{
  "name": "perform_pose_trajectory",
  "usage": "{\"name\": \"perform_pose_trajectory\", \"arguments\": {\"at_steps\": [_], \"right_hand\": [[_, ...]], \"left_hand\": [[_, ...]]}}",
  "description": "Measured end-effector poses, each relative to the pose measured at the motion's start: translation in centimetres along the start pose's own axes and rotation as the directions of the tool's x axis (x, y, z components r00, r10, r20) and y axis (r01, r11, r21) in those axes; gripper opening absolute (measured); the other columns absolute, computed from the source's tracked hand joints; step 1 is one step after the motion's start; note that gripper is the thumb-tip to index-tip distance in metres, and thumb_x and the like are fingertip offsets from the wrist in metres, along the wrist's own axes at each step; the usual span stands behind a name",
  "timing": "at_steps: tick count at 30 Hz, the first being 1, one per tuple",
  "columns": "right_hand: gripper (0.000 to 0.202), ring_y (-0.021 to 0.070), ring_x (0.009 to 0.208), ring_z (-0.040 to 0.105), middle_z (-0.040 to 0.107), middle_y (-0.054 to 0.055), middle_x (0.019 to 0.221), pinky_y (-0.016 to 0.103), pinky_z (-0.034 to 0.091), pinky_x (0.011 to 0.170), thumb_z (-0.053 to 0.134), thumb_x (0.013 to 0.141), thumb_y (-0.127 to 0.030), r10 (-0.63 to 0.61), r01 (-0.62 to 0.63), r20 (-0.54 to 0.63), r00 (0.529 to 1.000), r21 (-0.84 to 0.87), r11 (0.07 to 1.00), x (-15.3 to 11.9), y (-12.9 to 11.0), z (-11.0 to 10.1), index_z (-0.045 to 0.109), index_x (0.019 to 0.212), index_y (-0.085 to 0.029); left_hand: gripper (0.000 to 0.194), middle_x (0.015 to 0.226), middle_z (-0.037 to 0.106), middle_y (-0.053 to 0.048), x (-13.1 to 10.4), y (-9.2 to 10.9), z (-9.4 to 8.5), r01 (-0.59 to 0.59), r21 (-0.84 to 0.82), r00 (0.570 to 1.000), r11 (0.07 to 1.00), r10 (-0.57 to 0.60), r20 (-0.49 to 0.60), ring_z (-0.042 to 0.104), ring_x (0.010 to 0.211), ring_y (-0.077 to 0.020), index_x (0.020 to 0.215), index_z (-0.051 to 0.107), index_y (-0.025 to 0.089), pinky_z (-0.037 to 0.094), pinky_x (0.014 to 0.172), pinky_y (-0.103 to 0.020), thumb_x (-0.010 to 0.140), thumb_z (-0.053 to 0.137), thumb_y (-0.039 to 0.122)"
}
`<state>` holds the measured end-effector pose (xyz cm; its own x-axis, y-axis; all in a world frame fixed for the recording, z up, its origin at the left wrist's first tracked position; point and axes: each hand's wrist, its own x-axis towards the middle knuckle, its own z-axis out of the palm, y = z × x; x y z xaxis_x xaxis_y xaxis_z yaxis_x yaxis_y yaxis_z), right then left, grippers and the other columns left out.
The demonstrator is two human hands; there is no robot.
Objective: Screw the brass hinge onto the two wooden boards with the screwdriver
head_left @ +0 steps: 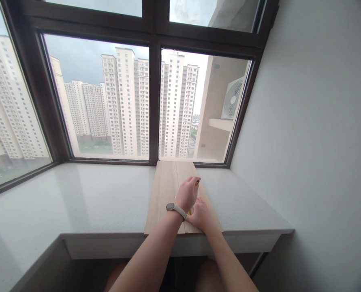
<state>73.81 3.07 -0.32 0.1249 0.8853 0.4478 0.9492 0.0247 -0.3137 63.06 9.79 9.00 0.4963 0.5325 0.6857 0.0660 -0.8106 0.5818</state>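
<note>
- A pale wooden board (pixel 165 194) lies flat on a white desk (pixel 107 198), running from the window frame (pixel 154 101) at the far side to the desk's near edge.
- The work looks under way: the board is laid out and both hands are over its near part. What is finished and what is left, I cannot tell from here.
- The left hand (pixel 187 193) is raised over the board, fingers curled round a small yellow-and-black object (pixel 197 182), mostly hidden.
- The right hand (pixel 200 215), just nearer and to the right, rests on the board. A yellow piece (pixel 189 212) shows beside it; whether this hand grips it, I cannot tell.
- Counted: two hands, one watch (pixel 170 206) on the left wrist, two yellow bits, perhaps one object. One thin line splits the board lengthwise, so it may be two planks.
</note>
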Motion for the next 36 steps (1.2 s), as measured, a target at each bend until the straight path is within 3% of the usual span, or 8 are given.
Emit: {"name": "perform_pose_trajectory", "arguments": {"at_steps": [6,18,24,30,36], "right_hand": [[0.053,0.0337,0.113,0.058,0.069,0.013,0.12,0.043,0.045,0.098,0.077,0.079,-0.044,-0.024,0.024,0.005,1.0,0.007,1.0,0.05,0.12,0.05,0.067,0.123,-0.017],[0.056,0.0342,0.113,0.058,0.068,0.015,0.12,0.044,0.046,0.097,0.077,0.078,-0.045,-0.021,0.021,-0.02,1.0,0.008,1.0,-0.02,0.44,0.46,0.066,0.126,-0.016],[0.055,0.0345,0.113,0.058,0.068,0.014,0.119,0.044,0.045,0.097,0.078,0.079,-0.044,-0.02,0.02,-0.023,1.0,0.015,1.0,0.01,0.31,0.37,0.066,0.126,-0.018],[0.057,0.0361,0.117,0.057,0.067,0.015,0.125,0.045,0.045,0.098,0.077,0.078,-0.043,-0.022,0.022,-0.013,1.0,0.009,1.0,0.06,0.47,0.54,0.066,0.127,-0.017],[0.052,0.0335,0.112,0.058,0.069,0.014,0.119,0.042,0.044,0.097,0.077,0.077,-0.041,0.001,-0.001,-0.004,1.0,0.001,1.0,0.08,0.58,0.74,0.067,0.121,-0.017]], "left_hand": [[0.029,0.114,0.067,-0.006,-0.3,-0.19,0.01,-0.011,0.046,0.999,0.999,0.013,-0.04,0.068,0.105,-0.0212,0.119,0.07,0.026,0.057,0.093,-0.035,0.093,0.069,0.013],[0.033,0.106,0.065,-0.004,-0.15,0.11,0.34,0.048,0.055,0.999,0.997,-0.047,-0.019,0.068,0.094,-0.0179,0.118,0.07,0.027,0.057,0.084,-0.03,0.095,0.059,0.006],[0.036,0.115,0.069,-0.004,-0.18,-0.22,0.21,0.0,-0.011,1.0,1.0,0.0,0.01,0.069,0.1,-0.0176,0.122,0.069,0.026,0.057,0.089,-0.03,0.097,0.053,0.005],[0.026,0.11,0.064,-0.005,-0.41,0.07,0.02,0.004,0.047,0.999,0.999,-0.001,-0.053,0.066,0.102,-0.0202,0.114,0.071,0.026,0.056,0.091,-0.033,0.091,0.071,0.013],[0.025,0.103,0.06,-0.004,-0.32,0.47,0.3,0.06,0.089,0.994,0.994,-0.051,-0.099,0.065,0.091,-0.0173,0.11,0.072,0.026,0.056,0.083,-0.031,0.093,0.065,0.009]]}}
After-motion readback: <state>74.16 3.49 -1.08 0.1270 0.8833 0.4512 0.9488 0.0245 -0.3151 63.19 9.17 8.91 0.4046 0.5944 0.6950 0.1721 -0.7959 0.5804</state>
